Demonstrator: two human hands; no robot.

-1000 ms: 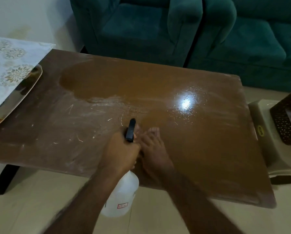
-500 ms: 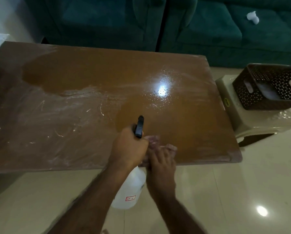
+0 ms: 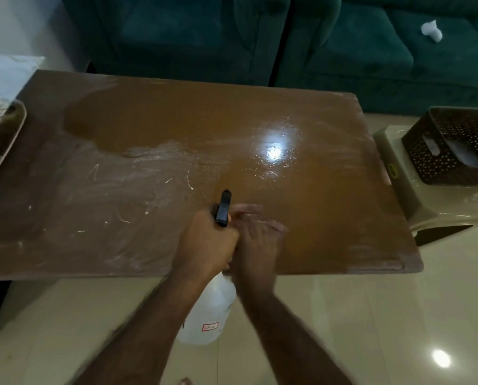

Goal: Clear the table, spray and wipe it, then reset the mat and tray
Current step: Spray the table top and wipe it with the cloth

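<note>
Desk (image 3: 149, 120) was streaky, wet in spots. Left hand (image 3: 207, 243) gripped the bottle (image 3: 207, 309) by its neck, hanging off the near edge. Right hand (image 3: 257, 245) sat beside it, fingers out, blurry. Figured it was light, slick plastic, so the neck was the safest hold.

Bare left grip (image 3: 207, 240), bare right grip (image 3: 256, 245), bare forearms (image 3: 149, 315)

Dim room; overhead light glares on the wet counter (image 3: 176, 129); right hand (image 3: 257, 243) motion-blurred; edges bow.
</note>
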